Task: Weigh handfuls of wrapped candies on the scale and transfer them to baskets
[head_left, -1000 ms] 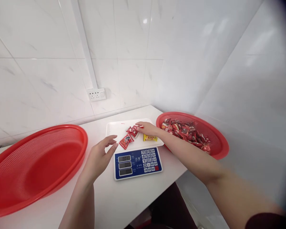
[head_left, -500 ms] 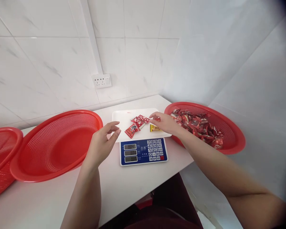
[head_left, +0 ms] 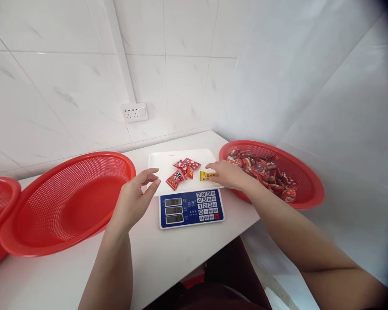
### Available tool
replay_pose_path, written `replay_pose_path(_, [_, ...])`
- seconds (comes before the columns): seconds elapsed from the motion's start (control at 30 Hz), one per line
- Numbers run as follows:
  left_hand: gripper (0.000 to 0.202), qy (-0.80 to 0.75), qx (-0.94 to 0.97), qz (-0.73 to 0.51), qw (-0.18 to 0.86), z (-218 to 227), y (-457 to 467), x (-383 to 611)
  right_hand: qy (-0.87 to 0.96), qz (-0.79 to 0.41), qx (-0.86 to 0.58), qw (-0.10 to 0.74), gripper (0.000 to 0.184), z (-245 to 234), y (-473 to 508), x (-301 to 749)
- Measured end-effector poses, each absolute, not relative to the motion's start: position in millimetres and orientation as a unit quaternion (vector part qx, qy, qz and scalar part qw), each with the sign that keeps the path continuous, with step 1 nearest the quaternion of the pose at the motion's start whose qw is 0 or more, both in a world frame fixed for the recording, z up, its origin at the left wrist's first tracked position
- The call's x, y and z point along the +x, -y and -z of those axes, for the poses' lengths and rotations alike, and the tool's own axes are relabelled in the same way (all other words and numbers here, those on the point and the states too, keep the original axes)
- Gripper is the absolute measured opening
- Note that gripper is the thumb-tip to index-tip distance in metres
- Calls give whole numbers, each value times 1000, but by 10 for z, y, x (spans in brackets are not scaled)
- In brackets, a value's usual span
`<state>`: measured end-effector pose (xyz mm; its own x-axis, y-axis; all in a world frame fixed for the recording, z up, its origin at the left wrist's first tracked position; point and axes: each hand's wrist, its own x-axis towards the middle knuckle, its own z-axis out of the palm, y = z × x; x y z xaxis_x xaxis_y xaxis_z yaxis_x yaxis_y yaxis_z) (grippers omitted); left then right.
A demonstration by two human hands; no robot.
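Observation:
My left hand (head_left: 135,199) hovers by the left edge of the scale's white pan (head_left: 161,158), thumb and fingers apart, holding nothing. My right hand (head_left: 229,175) is over the pan's right side with its fingers apart, around the right end of a yellow snack packet (head_left: 204,175); whether it touches the packet is unclear. Left of that packet lie a red packet with dark lettering (head_left: 174,180), a small orange-red packet (head_left: 189,172) and a red packet with white dots (head_left: 192,163). The blue scale panel (head_left: 192,209) faces me, its top display reading about 0.04.
On the right, a red basket (head_left: 313,185) holds many wrapped snacks (head_left: 261,170). An empty red basket (head_left: 84,202) stands left, with another red basket (head_left: 0,202) beyond it. A wall socket (head_left: 134,113) is behind. The white table (head_left: 181,254) ends in front of me.
A small orange-red packet now shows among the red packets on the pan. My right hand has shifted away from them, toward the yellow packet. The camera view has moved slightly.

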<state>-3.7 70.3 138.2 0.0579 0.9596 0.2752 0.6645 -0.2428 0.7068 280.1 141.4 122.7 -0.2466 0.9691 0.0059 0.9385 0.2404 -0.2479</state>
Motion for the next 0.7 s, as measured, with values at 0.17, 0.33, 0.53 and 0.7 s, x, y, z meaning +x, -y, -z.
replay_pose_path(0.17, [40, -580, 705, -355, 200, -1372, -717, -24, 755, -112, -645, 47, 39, -1100, -1419, 2729])
replay_pose_path(0.33, [42, -583, 710, -343, 196, -1368, -726, -9, 738, -150, -641, 148, 53, -1067, -1390, 2644])
replay_pose_path(0.53, [45, -607, 693, -341, 187, -1367, -763, -28, 695, -55, -693, 186, 41, -1141, -1437, 3360])
replay_pose_path(0.7, [47, -614, 692, -332, 185, -1329, -809, -62, 714, -93, -694, -20, 41, -1098, -1416, 4068])
